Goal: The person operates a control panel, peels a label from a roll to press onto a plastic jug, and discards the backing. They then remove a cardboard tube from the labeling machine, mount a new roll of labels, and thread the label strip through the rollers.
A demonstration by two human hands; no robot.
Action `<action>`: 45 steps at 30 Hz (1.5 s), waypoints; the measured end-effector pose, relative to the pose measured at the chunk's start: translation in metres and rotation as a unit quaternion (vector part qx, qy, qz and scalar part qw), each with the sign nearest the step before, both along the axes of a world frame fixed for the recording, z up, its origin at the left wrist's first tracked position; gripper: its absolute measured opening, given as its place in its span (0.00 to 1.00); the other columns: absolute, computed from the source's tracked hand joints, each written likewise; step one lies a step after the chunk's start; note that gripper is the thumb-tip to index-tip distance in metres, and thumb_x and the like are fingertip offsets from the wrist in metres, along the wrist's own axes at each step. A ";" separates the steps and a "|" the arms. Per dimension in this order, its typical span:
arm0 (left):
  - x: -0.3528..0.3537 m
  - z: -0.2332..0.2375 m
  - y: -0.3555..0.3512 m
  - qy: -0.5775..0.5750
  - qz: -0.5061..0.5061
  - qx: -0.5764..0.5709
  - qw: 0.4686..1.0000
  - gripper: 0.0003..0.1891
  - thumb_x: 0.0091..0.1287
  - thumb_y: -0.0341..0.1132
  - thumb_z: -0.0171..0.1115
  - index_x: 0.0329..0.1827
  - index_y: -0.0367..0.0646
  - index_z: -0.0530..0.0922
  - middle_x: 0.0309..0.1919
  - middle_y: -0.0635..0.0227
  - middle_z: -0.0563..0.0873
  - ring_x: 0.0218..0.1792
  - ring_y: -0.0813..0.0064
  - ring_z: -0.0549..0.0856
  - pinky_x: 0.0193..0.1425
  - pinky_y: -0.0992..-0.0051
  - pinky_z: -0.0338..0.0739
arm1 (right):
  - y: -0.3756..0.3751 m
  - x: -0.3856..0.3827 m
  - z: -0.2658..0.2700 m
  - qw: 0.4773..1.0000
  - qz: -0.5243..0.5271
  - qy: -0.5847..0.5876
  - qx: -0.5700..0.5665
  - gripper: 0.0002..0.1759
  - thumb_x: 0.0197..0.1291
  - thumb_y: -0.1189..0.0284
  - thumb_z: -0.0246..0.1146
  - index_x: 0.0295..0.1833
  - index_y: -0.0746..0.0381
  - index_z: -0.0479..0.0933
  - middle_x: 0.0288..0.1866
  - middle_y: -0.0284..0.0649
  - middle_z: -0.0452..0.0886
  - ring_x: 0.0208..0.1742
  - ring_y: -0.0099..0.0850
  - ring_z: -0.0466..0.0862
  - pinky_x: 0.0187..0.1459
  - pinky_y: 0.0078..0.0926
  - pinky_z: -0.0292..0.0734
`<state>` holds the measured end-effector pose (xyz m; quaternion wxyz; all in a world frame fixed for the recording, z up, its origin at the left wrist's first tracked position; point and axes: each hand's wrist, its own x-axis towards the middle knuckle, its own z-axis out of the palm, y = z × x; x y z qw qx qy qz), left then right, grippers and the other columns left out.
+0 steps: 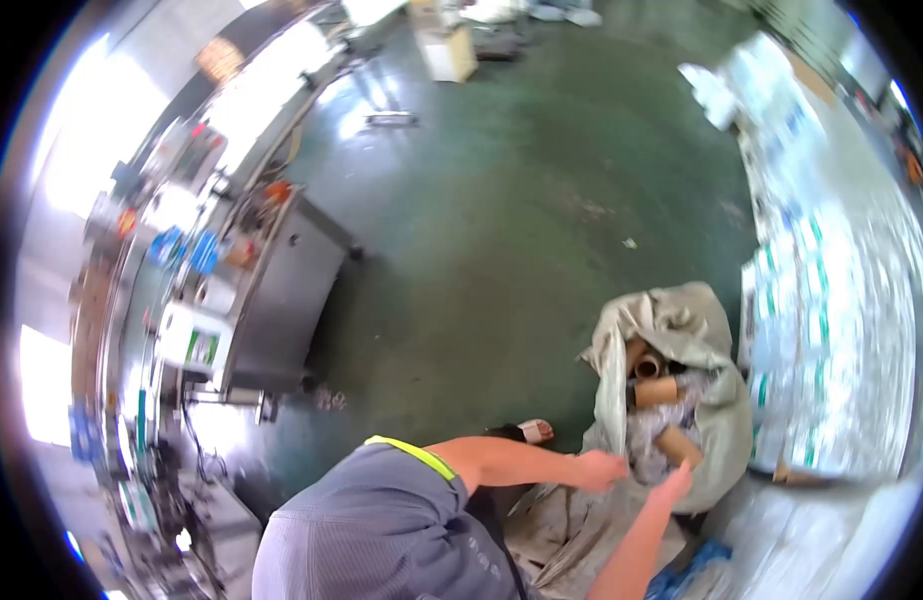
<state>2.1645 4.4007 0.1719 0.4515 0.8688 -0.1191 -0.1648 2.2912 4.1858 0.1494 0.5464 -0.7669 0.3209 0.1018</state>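
Observation:
A large beige woven sack stands on the floor with its mouth open, its rim folded outward. Inside lie several brown cardboard tubes and crumpled clear plastic film. My left hand is closed at the near left part of the sack's rim. At the near right side, my right hand is closed too, its fingertips right by the lower end of a tilted cardboard tube. I cannot tell whether the right fingers grip the rim or that tube. More beige sacking lies crumpled below my hands.
Plastic-wrapped stacked packs stand right of the sack. Clear plastic and a blue bag lie at the lower right. Left, a metal cabinet and a white jug stand along the workbench. Green floor stretches ahead.

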 end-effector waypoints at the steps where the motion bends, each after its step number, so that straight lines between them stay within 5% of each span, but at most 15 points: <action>1: -0.024 0.013 0.023 -0.008 0.029 0.007 1.000 0.14 0.67 0.41 0.64 0.49 0.45 0.86 0.55 0.56 0.86 0.52 0.48 0.88 0.55 0.53 0.84 | 0.013 -0.019 0.006 0.998 0.017 -0.046 -0.037 0.38 0.69 0.57 0.63 0.73 0.75 0.71 0.72 0.56 0.77 0.72 0.48 0.77 0.74 0.42 0.69; 6: -0.173 0.071 0.177 0.105 0.126 0.100 0.981 0.20 0.69 0.50 0.58 0.54 0.45 0.85 0.49 0.55 0.90 0.53 0.51 0.88 0.58 0.53 0.84 | 0.045 -0.157 -0.040 0.972 0.149 -0.144 -0.107 0.32 0.69 0.64 0.63 0.71 0.76 0.73 0.72 0.59 0.78 0.72 0.51 0.78 0.73 0.45 0.70; 8: -0.255 0.073 0.232 0.203 0.315 0.166 0.912 0.23 0.68 0.55 0.63 0.59 0.52 0.86 0.52 0.61 0.91 0.54 0.54 0.89 0.60 0.56 0.84 | 0.054 -0.217 -0.078 0.970 0.191 -0.142 -0.045 0.14 0.64 0.68 0.62 0.46 0.69 0.81 0.43 0.48 0.84 0.45 0.41 0.83 0.49 0.42 0.80; 9: -0.302 0.079 0.254 0.176 0.445 0.163 0.863 0.20 0.68 0.51 0.61 0.55 0.51 0.88 0.50 0.61 0.91 0.53 0.56 0.90 0.56 0.55 0.85 | 0.059 -0.237 -0.069 0.978 0.191 0.057 0.063 0.09 0.61 0.69 0.62 0.38 0.65 0.78 0.37 0.42 0.79 0.41 0.31 0.78 0.40 0.36 0.76; 12: -0.425 0.083 0.308 0.173 0.773 0.083 0.604 0.19 0.67 0.51 0.66 0.50 0.48 0.90 0.43 0.61 0.93 0.46 0.60 0.92 0.57 0.60 0.85 | 0.113 -0.284 -0.032 0.956 0.144 0.187 0.174 0.12 0.67 0.66 0.62 0.48 0.62 0.80 0.39 0.38 0.84 0.37 0.33 0.84 0.36 0.31 0.79; 14: -0.499 0.052 0.327 0.150 0.888 0.035 0.434 0.22 0.67 0.51 0.66 0.52 0.43 0.89 0.45 0.57 0.93 0.50 0.58 0.92 0.58 0.62 0.84 | 0.144 -0.289 -0.006 0.942 0.202 0.195 0.182 0.13 0.70 0.65 0.62 0.52 0.62 0.80 0.41 0.38 0.85 0.37 0.33 0.85 0.36 0.31 0.80; 16: -0.553 0.012 0.326 0.140 0.924 -0.013 0.355 0.22 0.67 0.51 0.65 0.52 0.42 0.89 0.45 0.56 0.93 0.52 0.59 0.92 0.60 0.63 0.83 | 0.163 -0.283 -0.001 0.924 0.258 0.207 0.193 0.15 0.72 0.64 0.63 0.56 0.62 0.80 0.42 0.38 0.87 0.37 0.33 0.87 0.36 0.30 0.82; 19: -0.552 0.014 0.310 0.099 0.935 -0.126 0.316 0.15 0.70 0.44 0.67 0.41 0.39 0.88 0.30 0.68 0.90 0.28 0.77 0.87 0.38 0.70 0.82 | 0.209 -0.240 -0.016 0.892 0.383 0.194 0.140 0.15 0.74 0.66 0.64 0.58 0.64 0.80 0.45 0.40 0.88 0.37 0.30 0.88 0.34 0.27 0.82; 22: -0.549 -0.030 0.325 0.066 0.928 -0.143 0.338 0.15 0.72 0.43 0.68 0.43 0.38 0.87 0.32 0.68 0.90 0.30 0.78 0.87 0.37 0.74 0.82 | 0.265 -0.183 -0.025 0.879 0.443 0.159 0.076 0.13 0.72 0.66 0.66 0.55 0.63 0.80 0.43 0.42 0.89 0.36 0.30 0.88 0.32 0.29 0.83; 25: -0.534 -0.004 0.396 0.058 0.914 -0.234 0.326 0.12 0.73 0.40 0.67 0.46 0.38 0.87 0.35 0.69 0.91 0.29 0.82 0.86 0.33 0.79 0.78 | 0.354 -0.126 -0.018 0.889 0.431 0.126 0.085 0.12 0.72 0.67 0.66 0.53 0.64 0.80 0.41 0.41 0.88 0.32 0.28 0.86 0.28 0.23 0.79; 32: -0.544 0.099 0.672 -0.130 0.914 -0.094 0.373 0.09 0.75 0.33 0.65 0.50 0.37 0.85 0.32 0.75 0.84 0.34 0.84 0.81 0.42 0.80 0.76 | 0.621 -0.091 0.043 0.901 0.423 0.069 0.069 0.13 0.73 0.64 0.65 0.52 0.63 0.82 0.43 0.38 0.90 0.35 0.25 0.87 0.32 0.22 0.82; 34: -0.560 0.130 0.754 -0.232 0.898 -0.020 0.374 0.12 0.77 0.32 0.65 0.57 0.34 0.83 0.43 0.69 0.87 0.44 0.80 0.84 0.53 0.77 0.79 | 0.708 -0.091 0.062 0.874 0.478 0.078 0.049 0.14 0.74 0.63 0.65 0.53 0.64 0.83 0.44 0.38 0.90 0.37 0.25 0.88 0.36 0.23 0.84; 36: -0.566 0.194 0.822 -0.174 0.924 0.100 0.324 0.18 0.78 0.36 0.65 0.64 0.33 0.80 0.56 0.61 0.87 0.55 0.74 0.85 0.62 0.73 0.79 | 0.797 -0.075 0.065 0.850 0.519 0.068 0.057 0.15 0.75 0.62 0.65 0.52 0.63 0.84 0.45 0.38 0.91 0.38 0.25 0.89 0.38 0.24 0.84; 39: -0.579 0.256 0.913 -0.292 0.907 0.191 0.236 0.26 0.80 0.41 0.63 0.73 0.33 0.74 0.67 0.54 0.82 0.62 0.62 0.85 0.65 0.69 0.79 | 0.951 -0.052 0.084 0.813 0.573 0.043 0.093 0.15 0.76 0.60 0.63 0.54 0.61 0.83 0.46 0.38 0.90 0.41 0.26 0.89 0.41 0.25 0.84; 45: -0.549 0.315 0.985 -0.267 0.925 0.233 0.137 0.22 0.80 0.40 0.64 0.70 0.36 0.77 0.61 0.59 0.86 0.54 0.69 0.87 0.58 0.72 0.80 | 1.293 -0.036 0.127 0.677 0.694 0.007 0.247 0.26 0.82 0.58 0.53 0.71 0.67 0.75 0.65 0.46 0.84 0.63 0.40 0.86 0.65 0.41 0.81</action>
